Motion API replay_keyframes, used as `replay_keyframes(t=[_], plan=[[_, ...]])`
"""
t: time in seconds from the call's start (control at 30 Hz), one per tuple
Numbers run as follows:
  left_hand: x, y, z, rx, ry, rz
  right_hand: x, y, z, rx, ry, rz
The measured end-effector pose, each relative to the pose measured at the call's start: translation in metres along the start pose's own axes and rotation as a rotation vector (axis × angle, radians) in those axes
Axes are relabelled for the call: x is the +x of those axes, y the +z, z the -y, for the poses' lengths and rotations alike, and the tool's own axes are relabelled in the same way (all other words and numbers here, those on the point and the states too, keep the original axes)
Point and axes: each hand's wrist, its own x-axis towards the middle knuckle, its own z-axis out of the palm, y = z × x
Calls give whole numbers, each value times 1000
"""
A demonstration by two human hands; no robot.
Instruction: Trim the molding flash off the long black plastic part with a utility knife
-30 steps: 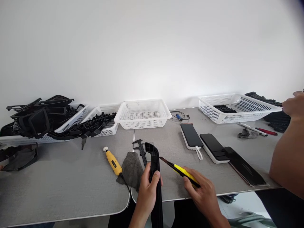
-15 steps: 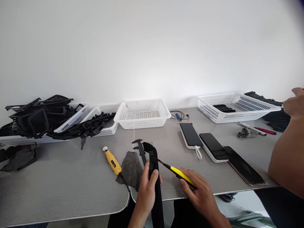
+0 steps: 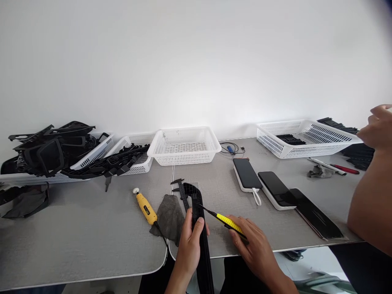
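Observation:
My left hand (image 3: 190,244) is wrapped round a long black plastic trim piece (image 3: 204,255), which is held upright at the table's front edge with its curved, ribbed end on top. In my right hand (image 3: 254,249) is a yellow and black utility knife (image 3: 228,222). Its thin dark blade points left and its tip meets the trim piece just above my left thumb. Behind the trim piece lies a black caliper (image 3: 182,194). A grey cloth (image 3: 169,218) lies left of my left hand, beside a yellow rotary tool (image 3: 146,209) with a white tip.
White baskets (image 3: 183,159) line the wall, some holding black plastic parts (image 3: 52,151). Right of my hands lie a power bank with a white strap (image 3: 246,174), two dark phone-like slabs (image 3: 277,190), a rag (image 3: 320,171) and a red pen-like tool (image 3: 345,169). Another person's arm (image 3: 373,196) reaches in at right.
The knife and my right hand have shifted slightly left, so the blade tip lies further across the trim piece. The other person's hand at right has risen a little.

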Motion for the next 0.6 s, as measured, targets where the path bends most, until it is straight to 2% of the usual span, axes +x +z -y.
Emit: replay_keyframes(t=[0.13, 0.27, 0.4, 0.6], plan=[[1, -1, 2, -1, -14, -5, 0, 0, 0, -6, -10, -2], [1, 0, 0, 8, -13, -19, 0, 1, 0, 2, 39, -34], [0, 1, -4, 12, -19, -26, -1, 2, -1, 8, 55, 6], [0, 1, -3, 10, -41, -32, -2, 2, -2, 22, 89, -3]])
